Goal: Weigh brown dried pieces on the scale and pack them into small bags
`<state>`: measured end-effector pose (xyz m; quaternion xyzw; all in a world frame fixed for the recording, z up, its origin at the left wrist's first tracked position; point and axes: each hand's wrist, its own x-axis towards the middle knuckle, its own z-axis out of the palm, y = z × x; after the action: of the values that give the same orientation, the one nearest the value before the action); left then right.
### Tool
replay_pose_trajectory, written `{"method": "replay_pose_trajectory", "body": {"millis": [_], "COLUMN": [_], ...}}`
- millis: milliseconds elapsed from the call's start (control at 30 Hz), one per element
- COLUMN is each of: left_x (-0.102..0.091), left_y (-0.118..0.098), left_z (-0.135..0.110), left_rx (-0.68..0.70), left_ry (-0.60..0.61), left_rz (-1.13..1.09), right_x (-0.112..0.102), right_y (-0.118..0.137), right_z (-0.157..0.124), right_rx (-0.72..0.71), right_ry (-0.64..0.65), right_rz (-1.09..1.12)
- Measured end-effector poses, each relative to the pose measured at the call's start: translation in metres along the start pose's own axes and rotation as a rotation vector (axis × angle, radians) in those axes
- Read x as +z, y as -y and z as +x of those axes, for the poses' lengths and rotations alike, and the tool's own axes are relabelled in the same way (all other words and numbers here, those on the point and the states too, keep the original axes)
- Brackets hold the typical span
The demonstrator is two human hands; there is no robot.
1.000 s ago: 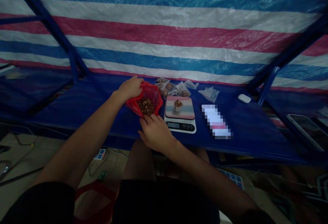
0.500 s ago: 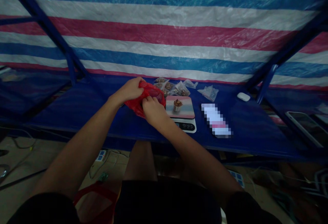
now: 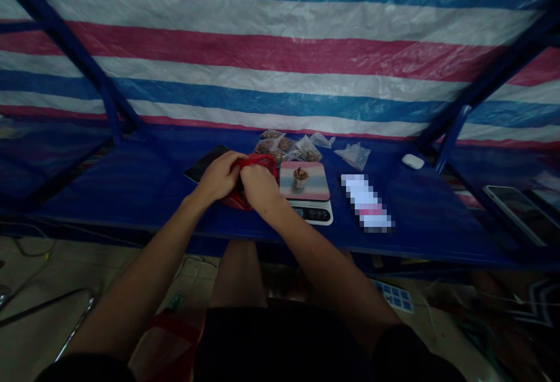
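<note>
Our left hand (image 3: 221, 177) and right hand (image 3: 260, 188) grip a bunched red plastic bag (image 3: 258, 163), just beside a digital scale (image 3: 306, 211); small filled bags (image 3: 282, 147) lie behind, near the tabletop's (image 3: 131, 189) far edge.

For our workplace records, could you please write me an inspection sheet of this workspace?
Surface: blue table, dimly lit.
Job's things: red plastic bag gathered at its top; scale holding a small cup of nuts.
Clutter: small plastic bags of nuts, black phone, blurred paper strip.
Grippers: left hand and right hand both gripping the bag.
Cables: thin cable on the floor, lower left.
Surroundings: striped tarp behind the table; floor below.
</note>
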<state>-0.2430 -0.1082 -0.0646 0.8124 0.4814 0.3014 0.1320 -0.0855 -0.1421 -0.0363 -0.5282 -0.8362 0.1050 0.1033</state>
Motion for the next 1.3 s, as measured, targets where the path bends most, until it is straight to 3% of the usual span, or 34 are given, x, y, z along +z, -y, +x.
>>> {"method": "replay_pose_trajectory", "body": {"millis": [133,200,333,500,1300], "left_x": [0.011,0.015,0.022,0.027,0.023], "left_y": [-0.005,-0.007,-0.006,-0.001,-0.009], "left_z": [-0.027,-0.039,-0.049,-0.045,-0.044], "left_rx": [0.042,0.075,0.079,0.061,-0.012], "left_ry": [-0.26,-0.308,-0.258,-0.3,-0.283], "left_rz": [0.059,0.065,0.04,0.04,0.067], "right_x": [-0.002,-0.004,-0.009,-0.014,-0.003], "right_y": [-0.007,-0.012,-0.023,-0.032,-0.043], "right_z": [0.002,0.004,0.005,0.007,0.025], "right_rx": [-0.015,-0.056,-0.112,-0.144,-0.281], "right_ry": [-0.014,-0.033,-0.081,-0.085,-0.051], "right_rz": [0.052,0.103,0.251,0.388,0.322]}}
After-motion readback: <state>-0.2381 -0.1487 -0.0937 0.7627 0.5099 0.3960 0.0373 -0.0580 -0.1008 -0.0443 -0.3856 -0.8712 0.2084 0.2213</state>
